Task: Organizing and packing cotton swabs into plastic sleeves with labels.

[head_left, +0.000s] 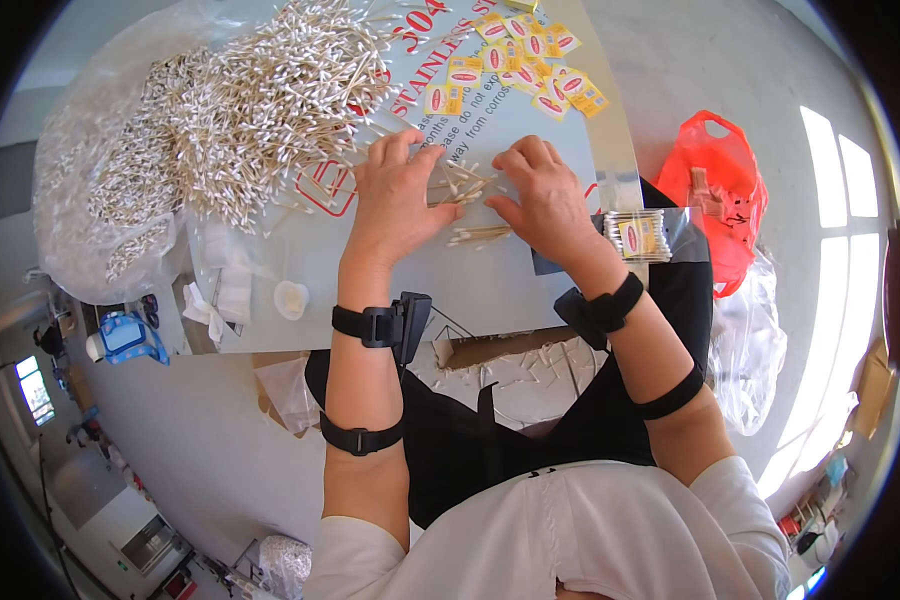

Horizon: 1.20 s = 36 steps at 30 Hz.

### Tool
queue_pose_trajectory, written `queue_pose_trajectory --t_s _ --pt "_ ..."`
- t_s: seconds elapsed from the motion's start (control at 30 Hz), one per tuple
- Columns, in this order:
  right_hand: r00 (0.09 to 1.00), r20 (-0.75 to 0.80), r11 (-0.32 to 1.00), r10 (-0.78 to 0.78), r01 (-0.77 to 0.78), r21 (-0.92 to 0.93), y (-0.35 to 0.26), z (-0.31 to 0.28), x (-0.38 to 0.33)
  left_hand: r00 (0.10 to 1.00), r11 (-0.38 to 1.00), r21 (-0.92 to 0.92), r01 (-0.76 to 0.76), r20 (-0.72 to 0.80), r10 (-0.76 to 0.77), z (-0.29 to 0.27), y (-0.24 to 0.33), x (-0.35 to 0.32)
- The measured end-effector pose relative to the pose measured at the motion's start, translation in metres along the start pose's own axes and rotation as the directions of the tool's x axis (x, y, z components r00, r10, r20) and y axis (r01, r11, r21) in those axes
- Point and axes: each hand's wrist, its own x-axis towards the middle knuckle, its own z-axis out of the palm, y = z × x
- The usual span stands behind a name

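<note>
Between my hands lies a small loose group of cotton swabs (pixel 462 184) on the sheet-metal tabletop (pixel 300 255). My left hand (pixel 398 195) is at the left side of this group. Its thumb and fingers are apart, with the thumb tip by the swab ends. On the other side, my right hand (pixel 548 198) rests with fingers bent and thumb spread away, holding nothing I can see. A few more swabs (pixel 478 235) lie side by side nearer to me. A big heap of cotton swabs (pixel 275 105) spreads on the left, partly on a clear plastic bag (pixel 60 200).
Yellow printed cards (pixel 518 58) are scattered at the far right of the table. A clear pack of swabs (pixel 638 236) lies by my right wrist, at the table's edge. Beyond it hangs a red plastic bag (pixel 715 190). A small white cup (pixel 291 299) stands near the front edge.
</note>
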Motion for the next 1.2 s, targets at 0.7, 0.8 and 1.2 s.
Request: queue_pose_trajectory --t_s 0.7,0.8,1.2 --pt "0.994 -0.037 0.99 0.107 -0.103 0.094 0.033 -0.028 0.021 0.997 0.989 -0.147 0.036 -0.062 -0.045 0.033 0.018 -0.012" --pt "0.989 0.034 0.967 0.145 -0.149 0.206 0.033 -0.033 0.025 0.993 0.972 -0.227 0.056 -0.092 -0.079 0.033 0.017 -0.013" --pt "0.979 0.048 0.964 0.2 -0.205 0.169 0.035 -0.023 0.004 0.985 0.978 -0.122 0.169 -0.021 -0.173 0.032 0.013 0.001"
